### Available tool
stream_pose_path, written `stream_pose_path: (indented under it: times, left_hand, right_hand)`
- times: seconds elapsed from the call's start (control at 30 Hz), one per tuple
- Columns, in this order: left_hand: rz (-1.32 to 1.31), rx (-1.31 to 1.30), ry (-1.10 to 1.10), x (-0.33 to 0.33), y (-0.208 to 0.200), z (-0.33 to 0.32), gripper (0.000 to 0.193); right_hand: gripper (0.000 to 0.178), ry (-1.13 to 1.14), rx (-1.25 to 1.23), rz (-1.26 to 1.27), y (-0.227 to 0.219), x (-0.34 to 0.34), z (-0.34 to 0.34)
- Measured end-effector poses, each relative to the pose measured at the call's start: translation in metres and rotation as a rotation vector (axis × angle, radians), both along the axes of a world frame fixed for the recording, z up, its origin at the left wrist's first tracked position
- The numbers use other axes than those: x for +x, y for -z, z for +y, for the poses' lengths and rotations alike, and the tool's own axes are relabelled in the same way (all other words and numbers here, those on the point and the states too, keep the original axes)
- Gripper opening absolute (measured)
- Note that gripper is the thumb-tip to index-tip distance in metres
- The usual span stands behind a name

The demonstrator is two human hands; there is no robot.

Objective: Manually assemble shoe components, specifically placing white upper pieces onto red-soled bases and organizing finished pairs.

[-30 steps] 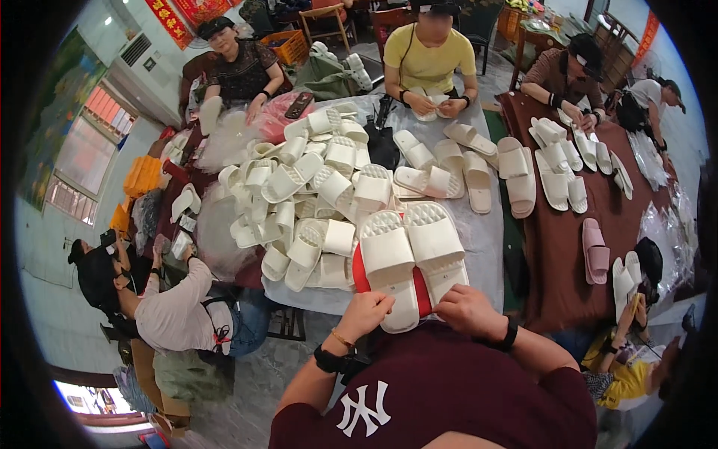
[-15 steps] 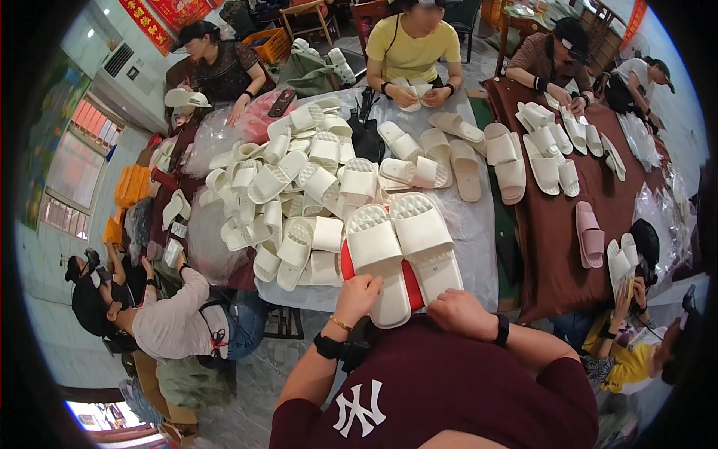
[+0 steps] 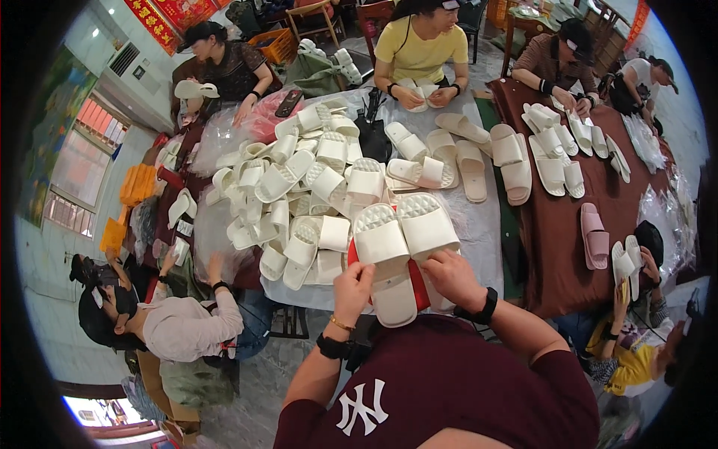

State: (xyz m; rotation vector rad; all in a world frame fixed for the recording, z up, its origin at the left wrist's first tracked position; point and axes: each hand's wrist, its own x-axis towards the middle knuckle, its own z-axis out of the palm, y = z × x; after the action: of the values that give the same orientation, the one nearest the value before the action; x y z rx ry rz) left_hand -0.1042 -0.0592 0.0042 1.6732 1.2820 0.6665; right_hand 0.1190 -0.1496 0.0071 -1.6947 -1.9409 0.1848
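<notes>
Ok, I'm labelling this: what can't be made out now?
Head view: rear of the right slipper, largely behind the right hand.
Head view: most of the red object, behind the right slipper and left slipper.
Head view: bottom of the slipper pile, buried under upper slippers.
Head view: lower-right co-worker, partly lost in the dark rim.

Held pair (image 3: 390, 243): cream-white, quilted diamond relief on footbeds (image 3: 376, 217). Piece under it (image 3: 420, 292): bright red. Heaped slippers (image 3: 325, 183): same cream-white, quilting likewise. Lone slipper (image 3: 596, 243) at right: dusty pink. Worktop (image 3: 480, 224): pale grey. Cloth (image 3: 555, 258) at right: dark reddish brown. Strip (image 3: 511, 254) between: dark green. Wearer's shirt (image 3: 479, 374): maroon; emblem (image 3: 362, 406) on front, white. Bracelet (image 3: 342, 323): gold. Wristband (image 3: 491, 303): black. Co-worker's shirt (image 3: 422, 52) across worktop: lemon yellow. Bag (image 3: 271, 114) by heap: pink. Basket (image 3: 277, 48): orange. Wall banner (image 3: 153, 26): red, gold characters.
</notes>
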Motion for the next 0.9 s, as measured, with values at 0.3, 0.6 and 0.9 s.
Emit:
stream_pose_path:
  times: [0.3, 0.6, 0.9]
  left_hand:
    - [0.086, 0.173, 0.229, 0.006, -0.024, -0.003, 0.017]
    - [0.259, 0.629, 0.422, 0.020, 0.005, -0.005, 0.017]
    - [0.282, 0.751, 0.337, 0.017, -0.004, -0.011, 0.025]
  right_hand:
    - [0.006, 0.037, 0.035, 0.057, -0.003, -0.001, -0.002]
    - [0.007, 0.002, 0.025, 0.094, -0.005, -0.007, -0.002]
    - [0.010, -0.001, 0.058, 0.110, -0.009, -0.006, -0.002]
